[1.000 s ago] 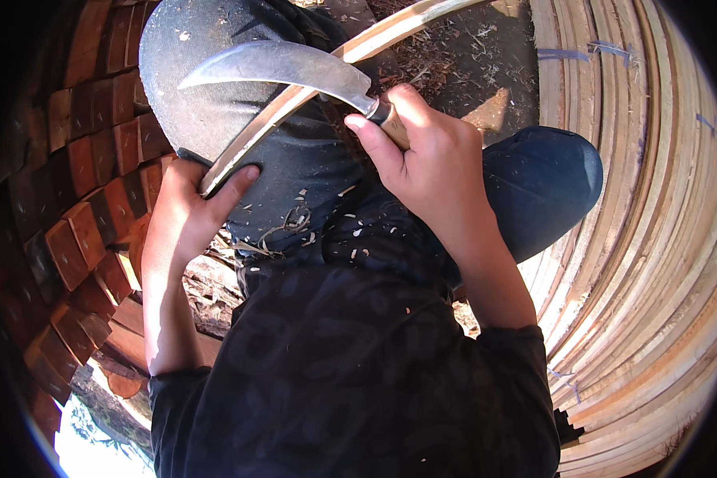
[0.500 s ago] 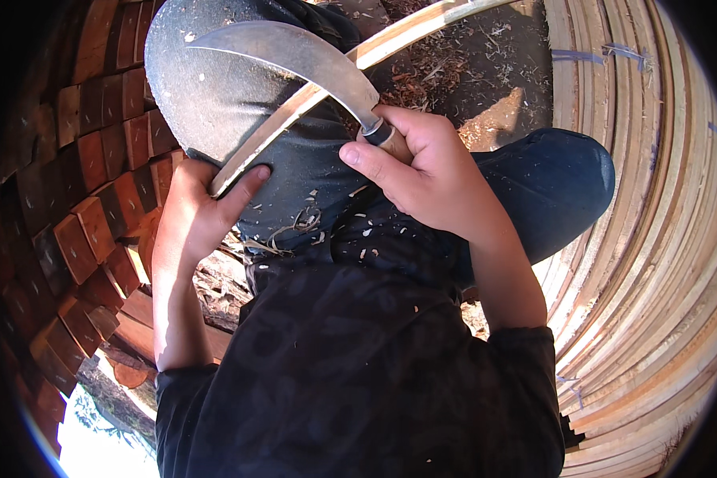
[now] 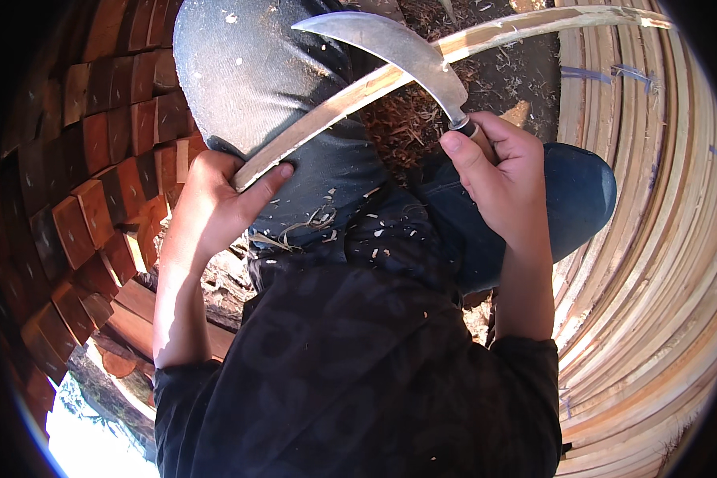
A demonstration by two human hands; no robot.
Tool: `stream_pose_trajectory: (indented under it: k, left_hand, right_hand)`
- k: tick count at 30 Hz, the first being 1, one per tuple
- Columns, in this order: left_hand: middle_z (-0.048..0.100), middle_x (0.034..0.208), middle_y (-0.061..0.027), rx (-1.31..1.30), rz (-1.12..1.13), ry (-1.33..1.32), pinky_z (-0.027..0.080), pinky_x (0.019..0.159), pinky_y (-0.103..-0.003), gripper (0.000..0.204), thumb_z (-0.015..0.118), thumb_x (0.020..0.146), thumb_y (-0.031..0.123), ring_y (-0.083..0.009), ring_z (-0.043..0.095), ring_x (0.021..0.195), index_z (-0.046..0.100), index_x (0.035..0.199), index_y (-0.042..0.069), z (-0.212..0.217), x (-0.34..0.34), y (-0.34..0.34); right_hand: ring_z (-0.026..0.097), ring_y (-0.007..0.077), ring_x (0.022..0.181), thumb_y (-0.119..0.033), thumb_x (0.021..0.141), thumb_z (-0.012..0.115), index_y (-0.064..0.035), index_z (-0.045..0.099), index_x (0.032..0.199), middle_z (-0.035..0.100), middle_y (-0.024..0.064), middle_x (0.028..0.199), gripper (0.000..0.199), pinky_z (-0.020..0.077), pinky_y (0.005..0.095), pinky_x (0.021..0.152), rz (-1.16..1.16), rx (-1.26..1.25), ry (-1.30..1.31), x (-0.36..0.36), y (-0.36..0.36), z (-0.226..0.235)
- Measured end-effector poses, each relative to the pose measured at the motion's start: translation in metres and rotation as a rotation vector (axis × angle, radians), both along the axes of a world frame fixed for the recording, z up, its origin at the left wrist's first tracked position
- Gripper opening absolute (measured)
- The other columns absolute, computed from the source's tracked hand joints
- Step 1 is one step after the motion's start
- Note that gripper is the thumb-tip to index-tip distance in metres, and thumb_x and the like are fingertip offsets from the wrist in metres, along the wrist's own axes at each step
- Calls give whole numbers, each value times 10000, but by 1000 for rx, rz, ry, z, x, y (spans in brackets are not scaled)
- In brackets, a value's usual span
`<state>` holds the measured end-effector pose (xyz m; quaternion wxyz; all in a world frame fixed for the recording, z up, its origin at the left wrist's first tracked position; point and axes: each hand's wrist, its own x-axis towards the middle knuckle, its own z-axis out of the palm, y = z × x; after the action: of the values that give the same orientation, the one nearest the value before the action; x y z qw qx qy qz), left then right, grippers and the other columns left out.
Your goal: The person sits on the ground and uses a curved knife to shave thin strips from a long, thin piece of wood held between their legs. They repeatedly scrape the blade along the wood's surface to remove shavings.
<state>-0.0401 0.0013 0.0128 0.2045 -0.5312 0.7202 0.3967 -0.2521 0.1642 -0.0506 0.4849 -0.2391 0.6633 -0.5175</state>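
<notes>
My left hand is closed around the near end of a long, narrow wooden strip. From there the strip slants over my thigh and away to the upper right, its far end reaching over the stacked wood. In my right hand is the short handle of a sickle with a dark collar. Its broad curved blade crosses the strip near mid-length, with the tip pointing left. Whether the edge touches the wood, I cannot tell.
Reddish-brown wood blocks are stacked in a wall on the left. Long pale wooden slats, some bound with bluish ties, fill the right side. Wood shavings lie on the ground and pale chips dot my trousers.
My right hand has moved the sickle to the right, farther along the strip from my left hand. The strip has swung lower at its far end, and my left hand has shifted slightly right.
</notes>
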Motion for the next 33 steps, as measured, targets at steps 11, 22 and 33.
stream_pose_trajectory:
  k: [11,22,33]
  left_hand:
    - [509,508,-52,4,13,101,376,483,-297,461,710,768,351,-104,488,517,575,594,-54,-5,2,-10]
    - [538,560,-44,-37,19,201,387,510,-278,386,695,785,305,-97,494,551,608,736,-67,-6,4,-3]
    - [542,542,-68,-11,11,127,404,502,-284,432,722,771,336,-125,525,526,601,684,-69,-3,4,-5]
  right_hand:
    - [354,35,395,-257,949,530,-40,535,820,412,-8,521,253,287,182,348,-486,-48,251,-66,57,-14]
    - [281,37,500,-225,847,676,17,594,766,322,-43,496,268,252,239,445,17,2,170,3,-5,-7]
    - [335,31,411,-255,913,592,-48,505,691,384,-47,492,315,262,199,377,-645,67,222,-30,18,-30]
